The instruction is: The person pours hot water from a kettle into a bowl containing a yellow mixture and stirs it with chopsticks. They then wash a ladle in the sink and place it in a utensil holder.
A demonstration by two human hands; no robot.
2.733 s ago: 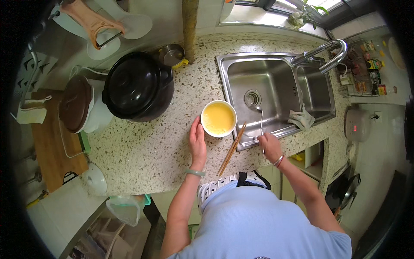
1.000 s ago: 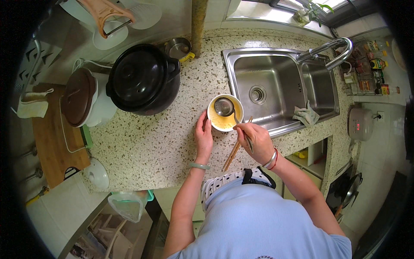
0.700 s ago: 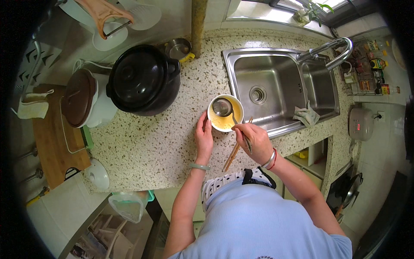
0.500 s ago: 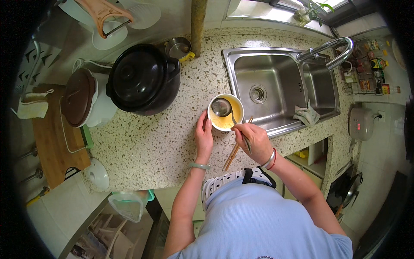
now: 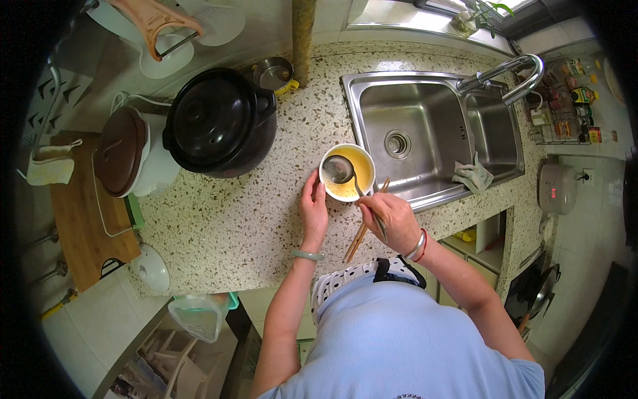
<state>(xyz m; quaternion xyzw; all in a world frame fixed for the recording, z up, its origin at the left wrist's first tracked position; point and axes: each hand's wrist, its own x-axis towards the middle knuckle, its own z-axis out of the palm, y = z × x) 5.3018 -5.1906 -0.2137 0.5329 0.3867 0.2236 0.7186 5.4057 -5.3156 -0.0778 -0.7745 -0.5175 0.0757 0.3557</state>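
While the right hand (image 5: 393, 225) grips the ladle (image 5: 339, 170) and the left hand (image 5: 314, 210), uncurled, rests against the bowl (image 5: 341, 199) at the sink's (image 5: 425, 116) left edge, hard levering could slop yellow liquid (image 5: 361, 166) sinkward; the ladle's depth is hard to judge.

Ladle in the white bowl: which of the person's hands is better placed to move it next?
Probably the right hand: it grips the handle of the ladle, while the left hand is at the white bowl's left side.
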